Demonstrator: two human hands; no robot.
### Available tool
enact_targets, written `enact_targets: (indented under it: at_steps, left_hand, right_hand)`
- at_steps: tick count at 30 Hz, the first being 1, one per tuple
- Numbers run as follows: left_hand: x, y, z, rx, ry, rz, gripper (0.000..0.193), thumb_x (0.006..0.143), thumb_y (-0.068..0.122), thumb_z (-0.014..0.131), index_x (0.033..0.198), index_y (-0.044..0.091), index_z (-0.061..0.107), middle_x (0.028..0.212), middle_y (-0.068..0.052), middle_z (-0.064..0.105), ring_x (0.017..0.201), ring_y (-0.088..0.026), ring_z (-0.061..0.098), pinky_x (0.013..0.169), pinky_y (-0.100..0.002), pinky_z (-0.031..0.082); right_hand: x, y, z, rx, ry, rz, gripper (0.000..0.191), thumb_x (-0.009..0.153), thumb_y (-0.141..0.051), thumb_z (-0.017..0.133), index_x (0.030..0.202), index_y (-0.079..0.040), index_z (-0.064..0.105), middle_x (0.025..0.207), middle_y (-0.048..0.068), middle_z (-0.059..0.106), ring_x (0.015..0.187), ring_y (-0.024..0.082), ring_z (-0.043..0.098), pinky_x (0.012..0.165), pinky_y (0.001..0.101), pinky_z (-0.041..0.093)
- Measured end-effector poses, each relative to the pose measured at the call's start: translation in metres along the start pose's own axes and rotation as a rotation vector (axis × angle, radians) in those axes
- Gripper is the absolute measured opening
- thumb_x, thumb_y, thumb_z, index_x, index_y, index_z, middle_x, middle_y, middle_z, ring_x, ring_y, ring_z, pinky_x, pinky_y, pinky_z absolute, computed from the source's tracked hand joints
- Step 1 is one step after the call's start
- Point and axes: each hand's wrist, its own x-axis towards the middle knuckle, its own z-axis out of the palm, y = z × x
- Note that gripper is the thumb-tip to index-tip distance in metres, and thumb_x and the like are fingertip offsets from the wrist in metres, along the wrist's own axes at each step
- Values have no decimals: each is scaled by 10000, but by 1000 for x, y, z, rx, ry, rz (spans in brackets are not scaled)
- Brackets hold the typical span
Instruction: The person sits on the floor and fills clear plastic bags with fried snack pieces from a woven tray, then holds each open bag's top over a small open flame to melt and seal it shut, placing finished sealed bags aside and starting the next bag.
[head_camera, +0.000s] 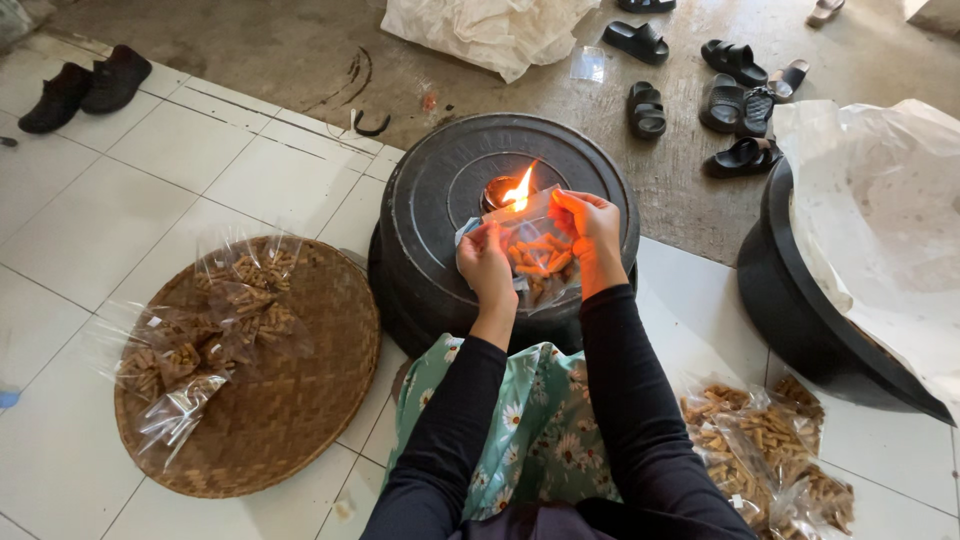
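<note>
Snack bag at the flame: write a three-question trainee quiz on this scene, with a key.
1. True or false: both hands hold the clear snack bag next to the flame.
2. What do the filled bags on the person's left lie on? A) a woven tray B) a black tub C) bare tiles
3. What does the small lamp stand on?

Key
1. True: the left hand and right hand pinch its top edge.
2. A, the woven tray.
3. An upturned black tub.
</note>
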Motion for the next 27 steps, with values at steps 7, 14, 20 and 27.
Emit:
enact_targets:
  at_steps: [7,14,20,27]
  left_hand:
    - [1,-1,10,-71,-33,-71,112,960,81,652,1018,-9,618,998,-90,686,850,-160,696,799,-277,594]
    - [0,-4,17,-48,-30,-106,117,974,74,656,1037,-21,625,999,-98,689,858,-155,684,793,-268,569]
    - [1,-8,21,-64,-47,-86,110,962,64,655,1028,-19,625,985,-93,687,863,-153,687,800,-270,574]
    - [-8,-16,24,17,-55,-84,150,995,120,668,982,-29,674,891,-91,716,792,-134,665,739,-253,529]
  right_hand:
    - [6,-2,-9,18,2,-14,133,841,-53,802,925,41,757,791,116,755,596,141,693,494,228,511]
    - [10,-3,-16,54,9,-22,138,836,-43,804,920,50,747,788,126,752,600,154,703,493,232,510]
    - [13,-5,-18,73,2,-51,145,839,-43,811,919,60,748,782,137,747,594,161,692,494,234,502]
    - [12,-7,-32,91,30,-41,133,840,-43,811,920,42,748,793,132,749,602,163,699,513,239,530]
